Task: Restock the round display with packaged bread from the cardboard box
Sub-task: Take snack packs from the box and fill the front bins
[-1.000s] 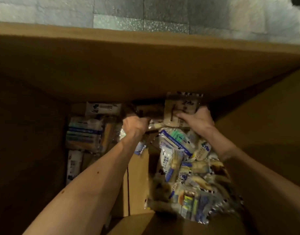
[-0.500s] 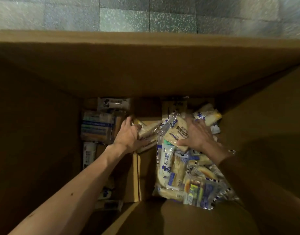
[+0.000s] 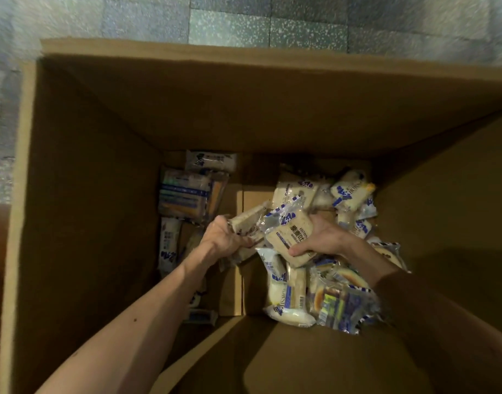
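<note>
Grip check: left grip [image 3: 224,240] pinches brown packet [image 3: 248,220], right grip [image 3: 325,240] wraps white packet [image 3: 286,237]; both look light, squashy, slick, so hold broad faces.

Both arms reach down, the hands close together.
Left hand [image 3: 224,238], forearm bare, grips a dark bread packet [image 3: 248,220]; right hand [image 3: 325,240], forearm sleeved, holds a pale bread packet [image 3: 289,237], thumb on its near edge.

- One cardboard box [image 3: 82,194], open at the top.
- Two hands: the left hand [image 3: 224,237] grips one brownish packet [image 3: 248,220], and the right hand [image 3: 321,240] grips one pale packet [image 3: 289,237].
- At least four loose packets [image 3: 187,194] lie along the box's left wall.
- One heap of packets [image 3: 340,302] lies by the right wall, too overlapped for an exact count.
</note>
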Tool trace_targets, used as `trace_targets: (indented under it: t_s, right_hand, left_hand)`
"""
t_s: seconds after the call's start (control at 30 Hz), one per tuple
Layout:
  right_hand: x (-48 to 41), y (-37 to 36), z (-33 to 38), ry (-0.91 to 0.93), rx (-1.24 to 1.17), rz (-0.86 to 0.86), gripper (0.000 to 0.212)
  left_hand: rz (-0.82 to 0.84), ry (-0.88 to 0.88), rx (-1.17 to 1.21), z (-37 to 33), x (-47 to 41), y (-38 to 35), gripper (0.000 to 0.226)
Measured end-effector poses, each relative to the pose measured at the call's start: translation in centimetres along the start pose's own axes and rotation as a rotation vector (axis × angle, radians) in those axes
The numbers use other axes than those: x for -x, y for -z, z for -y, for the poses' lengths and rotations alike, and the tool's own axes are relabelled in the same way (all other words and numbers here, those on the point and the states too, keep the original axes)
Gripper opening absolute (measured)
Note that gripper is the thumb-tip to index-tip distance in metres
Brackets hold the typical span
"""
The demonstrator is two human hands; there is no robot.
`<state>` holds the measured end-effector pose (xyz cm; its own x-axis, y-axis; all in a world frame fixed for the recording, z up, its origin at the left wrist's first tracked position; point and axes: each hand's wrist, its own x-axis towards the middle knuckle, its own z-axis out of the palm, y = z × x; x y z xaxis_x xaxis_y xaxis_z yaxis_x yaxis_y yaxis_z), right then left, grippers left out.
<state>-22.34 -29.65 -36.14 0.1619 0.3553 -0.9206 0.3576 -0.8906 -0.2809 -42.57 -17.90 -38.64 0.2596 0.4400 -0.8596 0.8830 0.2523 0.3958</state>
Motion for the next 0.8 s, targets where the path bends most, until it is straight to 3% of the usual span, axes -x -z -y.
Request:
trace_targets:
  t_s: [0.2, 0.3, 0.5, 0.8]
  right_hand:
    - [4.4, -0.2, 3.4, 0.082, 0.104, -0.053, 0.046]
    - [8.2, 1.3, 6.7, 0.148, 0.219, -0.100, 0.033]
    - [18.5, 2.2, 15.8, 0.331, 0.512, -0.190, 0.035]
    - [34.1, -7.9, 29.6, 0.713, 0.796, -0.338, 0.044]
  left_hand:
    - [-0.091, -0.015, -0.063, -0.6, 5.8, 4.4, 0.045]
    - [-0.153, -0.072, -0.090, -1.1, 9.5, 7.8, 0.038]
    - [-0.283, -0.255, -0.080, -1.2, 20.6, 15.7, 0.067]
    - [-0.583, -0.382, 0.022, 11.1, 41.7, 27.0, 0.041]
